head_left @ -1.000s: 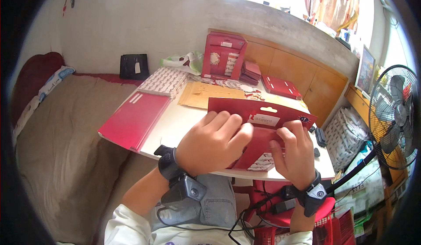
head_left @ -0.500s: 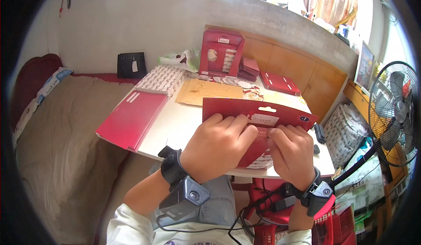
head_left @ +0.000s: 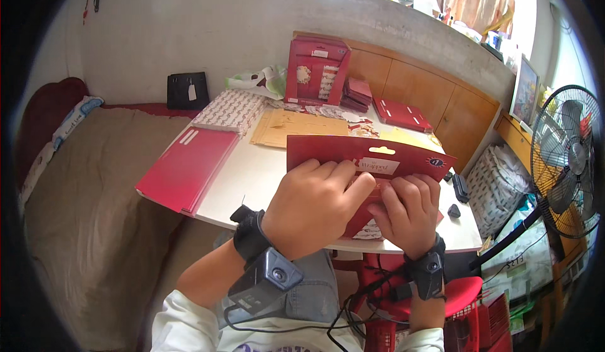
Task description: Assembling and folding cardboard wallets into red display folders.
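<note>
A flat red cardboard package (head_left: 409, 161) with a hang hole, a white label and a small dark round badge stands tilted up at the table's near edge. My left hand (head_left: 315, 207) grips its upper left part, fingers curled behind the label's left side and thumb pointing right. On the right, my right hand (head_left: 409, 213) has its bent fingers pressed on the package just below the label and badge. Both thumbs come close together near the middle. Most of the package's lower face is hidden behind my hands. Patterned print shows at its bottom.
On the white table (head_left: 220, 191) lie a red folder-like stack (head_left: 189, 166), a patterned stack (head_left: 230, 109), a yellow-brown envelope (head_left: 299, 128) and cut-out pieces (head_left: 362, 128). A filled red display package (head_left: 318, 68) stands behind. A black fan (head_left: 570, 153) is at the right, a bed (head_left: 94, 226) at the left.
My right hand has shifted slightly left and its wrist has turned. The package's top edge sits a little higher and further left. My left hand keeps its grip.
</note>
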A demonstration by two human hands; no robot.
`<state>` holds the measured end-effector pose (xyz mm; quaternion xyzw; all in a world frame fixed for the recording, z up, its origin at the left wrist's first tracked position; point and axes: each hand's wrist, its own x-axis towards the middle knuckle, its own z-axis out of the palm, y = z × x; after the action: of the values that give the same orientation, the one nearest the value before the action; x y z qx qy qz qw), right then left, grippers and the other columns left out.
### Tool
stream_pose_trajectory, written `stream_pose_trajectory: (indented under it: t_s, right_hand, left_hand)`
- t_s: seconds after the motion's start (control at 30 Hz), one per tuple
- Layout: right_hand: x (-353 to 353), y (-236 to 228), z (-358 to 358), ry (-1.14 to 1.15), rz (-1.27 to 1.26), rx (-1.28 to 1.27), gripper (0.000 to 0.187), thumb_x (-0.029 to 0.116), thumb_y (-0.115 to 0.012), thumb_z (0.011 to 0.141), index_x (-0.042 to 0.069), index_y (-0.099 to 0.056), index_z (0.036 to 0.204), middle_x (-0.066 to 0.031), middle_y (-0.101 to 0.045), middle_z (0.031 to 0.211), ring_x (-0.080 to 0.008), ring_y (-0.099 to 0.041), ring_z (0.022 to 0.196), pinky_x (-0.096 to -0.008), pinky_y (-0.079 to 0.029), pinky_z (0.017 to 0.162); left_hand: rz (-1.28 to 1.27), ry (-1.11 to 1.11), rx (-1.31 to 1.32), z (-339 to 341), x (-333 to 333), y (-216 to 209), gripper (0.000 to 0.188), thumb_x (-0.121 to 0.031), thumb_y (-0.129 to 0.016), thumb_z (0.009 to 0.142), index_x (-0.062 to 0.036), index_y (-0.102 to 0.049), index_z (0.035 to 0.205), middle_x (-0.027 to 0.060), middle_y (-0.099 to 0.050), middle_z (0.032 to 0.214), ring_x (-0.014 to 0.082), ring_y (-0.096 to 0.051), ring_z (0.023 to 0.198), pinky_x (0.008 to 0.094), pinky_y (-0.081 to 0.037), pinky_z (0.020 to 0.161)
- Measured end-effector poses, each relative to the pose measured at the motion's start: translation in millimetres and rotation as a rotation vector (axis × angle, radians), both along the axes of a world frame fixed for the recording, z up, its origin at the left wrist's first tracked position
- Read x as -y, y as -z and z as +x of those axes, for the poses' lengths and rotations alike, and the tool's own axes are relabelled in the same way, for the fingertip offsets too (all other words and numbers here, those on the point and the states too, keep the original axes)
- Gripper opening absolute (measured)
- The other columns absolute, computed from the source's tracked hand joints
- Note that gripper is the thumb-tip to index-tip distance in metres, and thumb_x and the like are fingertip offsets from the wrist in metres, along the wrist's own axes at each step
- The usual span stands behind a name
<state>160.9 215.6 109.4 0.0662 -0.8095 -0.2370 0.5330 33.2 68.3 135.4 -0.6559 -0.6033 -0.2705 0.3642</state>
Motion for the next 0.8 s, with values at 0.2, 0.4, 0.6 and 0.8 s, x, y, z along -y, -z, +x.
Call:
stream_pose_trajectory:
  t_s: [0.2, 0.4, 0.6, 0.8]
  right_hand:
    - [-2, -1, -5, -0.047, -0.114, 0.013, 0.023, 0.020, -0.069, 0.074, 0.008, -0.060, 0.090, -0.0037, -0.059, 0.087, -0.0218, -0.054, 0.074, -0.0364, -0.038, 0.071]
    - [-2, -11, -7, -0.108, -0.233, 0.099, 0.020, 0.014, -0.069, 0.073, 0.006, -0.059, 0.088, -0.0039, -0.057, 0.080, -0.0227, -0.052, 0.069, -0.0357, -0.036, 0.066]
    - [-2, -16, -6, -0.177, -0.273, 0.133, 0.017, 0.012, -0.069, 0.075, 0.005, -0.059, 0.088, -0.0037, -0.057, 0.075, -0.0232, -0.053, 0.070, -0.0362, -0.037, 0.067]
    - [-4, -19, -11, -0.165, -0.259, 0.121, 0.015, 0.011, -0.069, 0.075, 0.006, -0.060, 0.085, -0.0036, -0.060, 0.077, -0.0230, -0.053, 0.071, -0.0354, -0.037, 0.072]
  left_hand:
    - [0.037, 0.020, -0.115, -8, -1, 10, 0.028, -0.014, -0.066, 0.071, -0.0056, -0.062, 0.097, 0.0057, -0.060, 0.081, 0.0203, -0.060, 0.071, 0.0335, -0.045, 0.064]
    - [0.136, 0.059, -0.109, -16, -4, 14, 0.035, -0.015, -0.072, 0.070, -0.0043, -0.063, 0.102, 0.0062, -0.059, 0.082, 0.0220, -0.056, 0.074, 0.0341, -0.044, 0.064]
    - [0.044, 0.128, 0.036, -17, -6, 5, 0.032, -0.013, -0.074, 0.066, -0.0051, -0.066, 0.096, 0.0059, -0.058, 0.078, 0.0237, -0.055, 0.071, 0.0357, -0.044, 0.064]
    - [0.005, 0.067, -0.009, -22, -2, 6, 0.028, -0.015, -0.074, 0.068, -0.0067, -0.067, 0.093, 0.0043, -0.060, 0.084, 0.0216, -0.056, 0.077, 0.0356, -0.043, 0.068]
